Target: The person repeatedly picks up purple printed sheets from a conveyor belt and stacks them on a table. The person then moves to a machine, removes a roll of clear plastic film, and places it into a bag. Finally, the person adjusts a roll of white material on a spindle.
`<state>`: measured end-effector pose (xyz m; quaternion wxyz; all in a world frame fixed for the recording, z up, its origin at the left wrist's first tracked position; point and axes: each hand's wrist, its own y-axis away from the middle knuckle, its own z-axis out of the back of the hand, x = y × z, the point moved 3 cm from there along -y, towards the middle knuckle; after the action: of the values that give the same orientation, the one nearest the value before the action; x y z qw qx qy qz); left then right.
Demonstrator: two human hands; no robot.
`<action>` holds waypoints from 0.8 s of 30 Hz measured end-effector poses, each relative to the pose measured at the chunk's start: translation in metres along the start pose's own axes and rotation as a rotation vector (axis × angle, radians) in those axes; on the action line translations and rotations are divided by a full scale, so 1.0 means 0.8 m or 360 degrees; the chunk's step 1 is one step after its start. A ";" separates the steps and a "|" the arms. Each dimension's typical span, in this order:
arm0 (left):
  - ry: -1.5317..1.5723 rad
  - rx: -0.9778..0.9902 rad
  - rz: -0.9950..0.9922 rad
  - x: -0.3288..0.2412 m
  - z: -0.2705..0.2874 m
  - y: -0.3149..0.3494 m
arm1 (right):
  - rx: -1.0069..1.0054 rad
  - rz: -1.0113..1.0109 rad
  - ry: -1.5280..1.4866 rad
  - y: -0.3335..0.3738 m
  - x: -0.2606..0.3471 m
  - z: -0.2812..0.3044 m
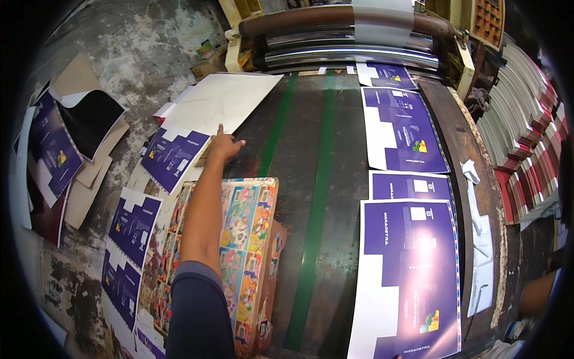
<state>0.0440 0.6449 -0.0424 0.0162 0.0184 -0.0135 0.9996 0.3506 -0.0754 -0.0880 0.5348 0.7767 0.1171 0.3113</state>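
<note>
My left arm, in a dark sleeve, reaches forward across a stack of colourful printed sheets (pixel 239 221). At its end my left hand (pixel 224 146) is open, index finger stretched forward and thumb out to the side, with nothing visible in it. The fingertip meets the near edge of a large blank white sheet (pixel 221 102); whether it presses on it I cannot tell. Just left of the hand lies a purple-and-white printed sheet (pixel 173 157). A similar printed sheet (pixel 412 263) lies at the front right. A tiny dark tip at its lower edge may be my right hand's finger.
Shiny rollers (pixel 353 58) span the far end of a dark belt (pixel 299 197) with green stripes. More purple sheets (pixel 406 128) lie in line toward them. Piled sheets (pixel 526 149) stand at right, near another arm (pixel 537 296). Loose boards (pixel 89 185) lie far left.
</note>
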 end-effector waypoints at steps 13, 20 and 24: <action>0.0241 -0.1638 -0.0492 0.133 0.330 0.054 | 0.0219 0.0071 0.0061 0.003 -0.040 0.023; 0.0808 -0.1828 -0.0483 0.193 0.561 0.258 | 0.0280 0.0084 0.0055 0.039 -0.084 0.037; 0.0899 -0.1829 -0.0584 0.214 0.624 0.395 | 0.0465 0.0194 0.0073 0.044 -0.111 0.053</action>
<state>-0.1194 0.3213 0.4541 0.1961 -0.2537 -0.5360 0.7810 0.3018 -0.1674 -0.0982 0.3934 0.8447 0.1260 0.3404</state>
